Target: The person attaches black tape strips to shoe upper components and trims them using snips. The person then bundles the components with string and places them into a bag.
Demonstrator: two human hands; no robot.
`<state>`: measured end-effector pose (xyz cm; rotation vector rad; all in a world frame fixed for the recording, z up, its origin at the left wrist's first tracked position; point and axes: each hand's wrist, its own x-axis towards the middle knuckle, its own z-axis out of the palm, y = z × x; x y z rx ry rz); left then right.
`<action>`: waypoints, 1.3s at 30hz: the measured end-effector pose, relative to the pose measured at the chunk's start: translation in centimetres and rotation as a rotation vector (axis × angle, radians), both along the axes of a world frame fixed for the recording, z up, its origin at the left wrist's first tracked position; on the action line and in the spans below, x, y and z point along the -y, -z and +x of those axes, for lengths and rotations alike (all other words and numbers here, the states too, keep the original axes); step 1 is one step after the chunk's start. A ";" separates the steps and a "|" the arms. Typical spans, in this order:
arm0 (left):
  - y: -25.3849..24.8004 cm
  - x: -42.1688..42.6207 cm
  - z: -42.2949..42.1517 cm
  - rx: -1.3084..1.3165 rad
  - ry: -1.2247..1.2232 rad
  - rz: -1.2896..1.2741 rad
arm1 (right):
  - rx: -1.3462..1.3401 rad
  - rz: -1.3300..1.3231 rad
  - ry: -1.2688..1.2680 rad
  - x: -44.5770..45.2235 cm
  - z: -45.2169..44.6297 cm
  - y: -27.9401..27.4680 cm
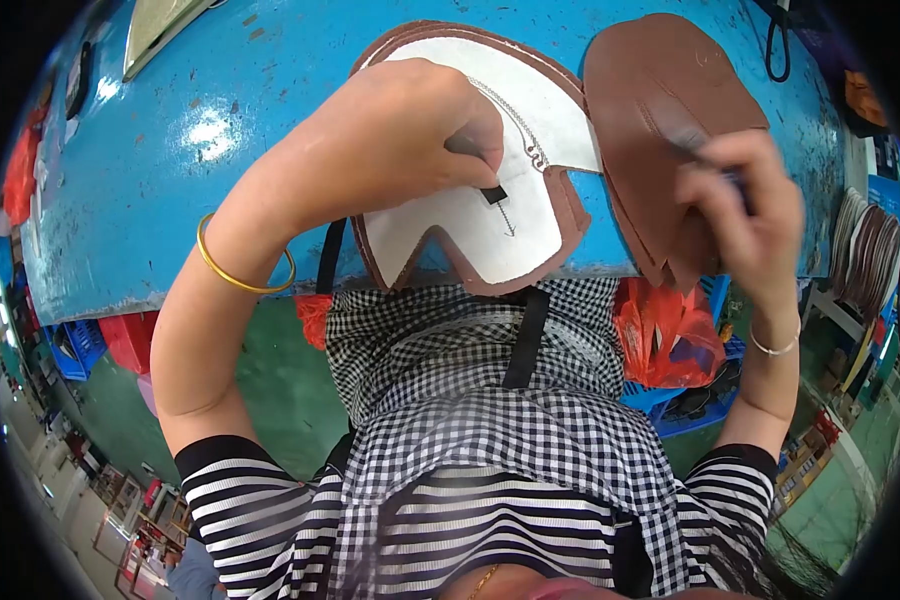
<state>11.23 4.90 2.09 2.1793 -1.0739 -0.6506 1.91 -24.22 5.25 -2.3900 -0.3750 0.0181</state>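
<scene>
My left hand (425,130) reaches over a shoe-upper-shaped leather piece (410,225) with a white lining face up and brown edges. Its thumb and fingers pinch a short black strip (494,194), whose end lies on the white lining by a line of stitching. Beneath that piece, more brown layers show at the rim. Farther right, my right hand (755,200) is curled and blurred over a stack of brown leather pieces (630,95). Something dark shows between its fingers, too smeared to name.
Both stacks lie on a blue worktable (170,190) with a worn front edge. A pale board (160,35) sits at the back left. Red plastic bags (665,335) and blue baskets hang or stand below the edge. Several leather pieces (865,250) are piled off to the right.
</scene>
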 end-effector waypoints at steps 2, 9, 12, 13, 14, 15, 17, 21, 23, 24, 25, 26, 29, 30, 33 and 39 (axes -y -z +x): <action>0.1 -0.1 0.1 0.082 0.036 -0.038 | 0.066 -0.028 -0.340 -3.0 2.0 1.5; -0.3 -1.4 1.5 0.156 0.010 0.005 | 0.249 -0.230 -0.631 -5.2 4.8 3.8; -0.8 -1.0 1.4 0.093 -0.012 0.090 | 0.171 -0.231 -0.712 -4.6 5.4 2.9; -0.7 -1.0 1.5 0.104 -0.007 0.094 | 0.137 -0.224 -0.740 -4.6 5.5 2.8; -0.6 -1.0 1.5 0.113 -0.003 0.097 | 0.160 -0.207 -0.703 -4.8 5.5 3.1; -0.4 -1.1 1.6 0.122 0.001 0.100 | 0.182 -0.191 -0.667 -5.0 5.5 3.5; -0.1 -1.1 1.6 0.179 0.019 0.104 | 0.222 -0.223 -0.621 -5.5 5.6 3.8; -0.6 -1.0 1.7 0.152 0.016 0.133 | 0.278 -0.350 -0.566 -6.7 6.1 3.7; -0.8 -1.0 1.9 0.124 0.040 0.172 | 0.253 -0.324 -0.543 -6.7 6.4 3.7; -0.8 -1.0 2.1 0.109 0.051 0.192 | 0.219 -0.283 -0.534 -6.4 6.5 3.7; -1.0 -1.1 2.1 0.101 0.057 0.195 | 0.183 -0.243 -0.526 -6.2 6.5 3.7; -1.1 -1.2 2.1 0.092 0.063 0.196 | 0.181 -0.241 -0.494 -6.1 6.5 3.7; -0.7 -1.6 2.2 0.111 0.097 0.162 | 0.150 -0.306 -0.437 -6.1 6.4 3.5; -0.5 -1.6 2.3 0.127 0.111 0.144 | 0.146 -0.302 -0.430 -6.4 6.4 3.7; -0.3 -1.8 2.3 0.099 0.090 0.123 | 0.092 -0.336 -0.408 -7.8 6.3 3.7; -0.1 -3.4 1.2 -0.134 -0.117 -0.040 | 0.046 -0.149 -0.295 -6.8 5.3 2.7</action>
